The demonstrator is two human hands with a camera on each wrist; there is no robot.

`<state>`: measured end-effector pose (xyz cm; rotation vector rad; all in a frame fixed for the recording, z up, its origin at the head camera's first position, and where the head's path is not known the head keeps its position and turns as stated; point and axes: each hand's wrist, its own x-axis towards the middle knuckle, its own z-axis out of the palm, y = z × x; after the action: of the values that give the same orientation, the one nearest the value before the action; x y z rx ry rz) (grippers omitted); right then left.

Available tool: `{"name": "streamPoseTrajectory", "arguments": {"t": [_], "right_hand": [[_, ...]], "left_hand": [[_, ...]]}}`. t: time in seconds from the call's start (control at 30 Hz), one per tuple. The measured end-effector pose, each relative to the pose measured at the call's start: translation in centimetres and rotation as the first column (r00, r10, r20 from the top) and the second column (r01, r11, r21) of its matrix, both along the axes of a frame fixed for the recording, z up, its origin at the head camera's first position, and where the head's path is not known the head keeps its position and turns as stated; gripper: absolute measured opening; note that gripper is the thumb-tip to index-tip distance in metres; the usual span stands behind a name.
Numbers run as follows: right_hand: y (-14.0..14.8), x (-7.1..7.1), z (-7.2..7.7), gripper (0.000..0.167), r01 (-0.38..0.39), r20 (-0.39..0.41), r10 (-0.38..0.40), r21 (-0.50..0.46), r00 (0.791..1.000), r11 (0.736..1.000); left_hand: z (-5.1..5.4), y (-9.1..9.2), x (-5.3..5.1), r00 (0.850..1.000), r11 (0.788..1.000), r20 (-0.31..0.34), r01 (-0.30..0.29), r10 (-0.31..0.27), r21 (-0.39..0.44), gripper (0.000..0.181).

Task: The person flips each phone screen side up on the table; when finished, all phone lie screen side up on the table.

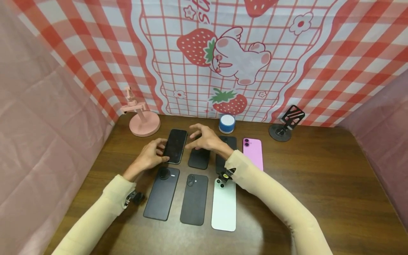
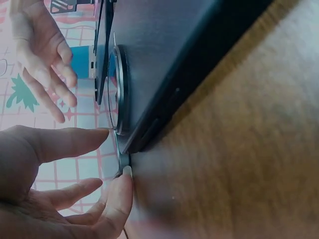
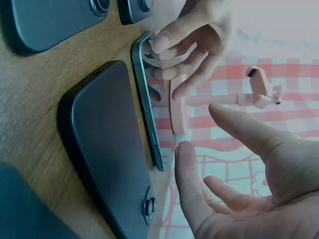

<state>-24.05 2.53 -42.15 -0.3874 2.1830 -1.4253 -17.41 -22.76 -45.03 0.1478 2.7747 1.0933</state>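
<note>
A black smartphone [image 1: 175,146] lies screen up at the left of the back row. My left hand [image 1: 152,154] is at its left side, thumb by the lower left corner and the other fingers along the edge. In the left wrist view the thumb and fingers [image 2: 117,199] stand apart. My right hand [image 1: 204,137] hovers with spread fingers over a dark smartphone [image 1: 199,158] lying back up, partly covering it. The right wrist view shows nothing between the right thumb and fingers [image 3: 187,164], and the screen-up phone [image 3: 147,109] lying flat beyond.
In front lie a dark phone with a round camera [image 1: 162,196], a grey phone [image 1: 194,200] and a pale mint phone [image 1: 224,209]. Another dark phone [image 1: 221,163] and a pink phone [image 1: 254,152] are near my right forearm. Behind stand a pink holder [image 1: 145,124], blue-and-white round object [image 1: 227,124] and black stand [image 1: 280,132].
</note>
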Motion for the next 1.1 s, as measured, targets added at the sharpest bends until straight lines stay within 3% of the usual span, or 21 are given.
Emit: {"name": "streamPoseTrajectory", "arguments": {"t": [0.4,0.8,0.93,1.1], "right_hand": [[3.0,0.8,0.6,0.085,-0.015,-0.020,0.015,-0.032,1.000,0.999],[5.9,0.4,0.8,0.080,0.048,-0.011,-0.048,-0.032,0.999,0.998],[6.5,0.0,0.7,0.078,0.063,-0.013,-0.064,-0.022,0.998,0.998],[7.0,-0.4,0.3,0.075,0.072,-0.019,-0.072,0.011,0.997,0.997]], "left_hand": [[0.7,0.9,0.0,0.993,0.994,-0.118,0.012,-0.025,-0.106,0.077],[1.7,3.6,0.5,0.981,0.994,-0.176,0.065,-0.079,-0.084,0.074],[1.9,4.9,0.8,0.978,0.993,-0.185,0.088,-0.100,-0.075,0.071],[2.2,6.7,1.1,0.981,0.988,-0.136,0.125,-0.136,-0.087,0.073]]}}
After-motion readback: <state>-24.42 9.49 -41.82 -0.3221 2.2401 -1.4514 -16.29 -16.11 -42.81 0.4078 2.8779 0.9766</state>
